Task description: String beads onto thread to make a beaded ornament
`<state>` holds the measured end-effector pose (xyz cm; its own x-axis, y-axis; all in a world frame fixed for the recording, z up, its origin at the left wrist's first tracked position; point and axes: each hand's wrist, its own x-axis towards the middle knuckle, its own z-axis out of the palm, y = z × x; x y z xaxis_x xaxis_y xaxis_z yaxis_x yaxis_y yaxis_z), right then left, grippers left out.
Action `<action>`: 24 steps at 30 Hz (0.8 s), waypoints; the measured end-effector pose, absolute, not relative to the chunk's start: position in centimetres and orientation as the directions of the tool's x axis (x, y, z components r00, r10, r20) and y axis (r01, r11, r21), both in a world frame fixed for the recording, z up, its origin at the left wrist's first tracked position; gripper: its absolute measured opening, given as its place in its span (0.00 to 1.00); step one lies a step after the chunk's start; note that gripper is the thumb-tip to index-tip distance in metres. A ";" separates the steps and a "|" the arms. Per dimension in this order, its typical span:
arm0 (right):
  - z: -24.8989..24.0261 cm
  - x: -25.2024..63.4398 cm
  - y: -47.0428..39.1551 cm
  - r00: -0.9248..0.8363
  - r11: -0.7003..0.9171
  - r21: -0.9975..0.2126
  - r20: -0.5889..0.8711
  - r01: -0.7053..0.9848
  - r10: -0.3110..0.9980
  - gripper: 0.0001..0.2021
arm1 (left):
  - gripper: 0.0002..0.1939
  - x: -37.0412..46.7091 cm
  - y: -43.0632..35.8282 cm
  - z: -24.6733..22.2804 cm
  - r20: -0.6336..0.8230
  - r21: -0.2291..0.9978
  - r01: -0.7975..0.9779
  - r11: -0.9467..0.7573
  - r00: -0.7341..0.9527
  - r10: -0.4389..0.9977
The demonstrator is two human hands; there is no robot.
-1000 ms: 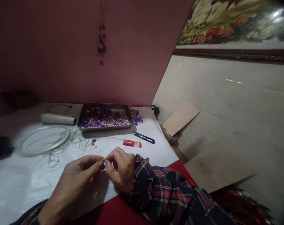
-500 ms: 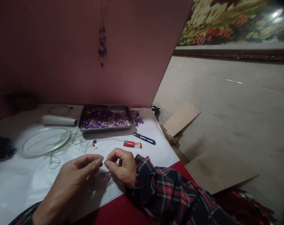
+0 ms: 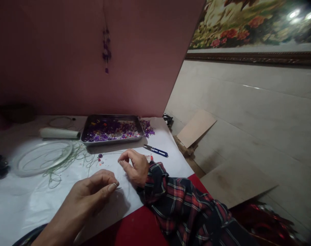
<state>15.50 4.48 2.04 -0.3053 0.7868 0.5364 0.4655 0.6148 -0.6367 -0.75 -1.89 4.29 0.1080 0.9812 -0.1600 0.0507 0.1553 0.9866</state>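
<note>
My left hand is over the white-covered table, thumb and forefinger pinched on what looks like a thin pale thread. Farther forward and to the right, my right hand has its thumb and forefinger pressed together; whatever is between them is too small to make out. Behind the right hand a red lighter is mostly hidden. Blue thread snips lie just beyond it. A few loose beads rest on the white sheet ahead of the left hand.
A metal tray holds purple and clear beads, with more beads heaped at its right. Tangled green thread, a clear ring and a pale cone spool are on the left. A beaded strand hangs at the wall.
My hands have moved apart: the right one has gone forward, now covering most of the lighter, while the left stays pinched slightly lower. The whole view has shifted a little.
</note>
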 end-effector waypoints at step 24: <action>-0.6 13.3 -0.1 -0.328 0.696 -0.431 0.658 0.574 0.678 0.16 | 0.15 -2.0 -1.1 4.0 -0.490 0.817 -0.426 0.390 -0.156 0.857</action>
<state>13.30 -0.13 -0.64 -0.3276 0.6780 0.6580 0.5741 0.6960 -0.4313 -1.96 -1.10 3.96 -0.1560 0.8574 -0.4904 -0.4259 0.3895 0.8166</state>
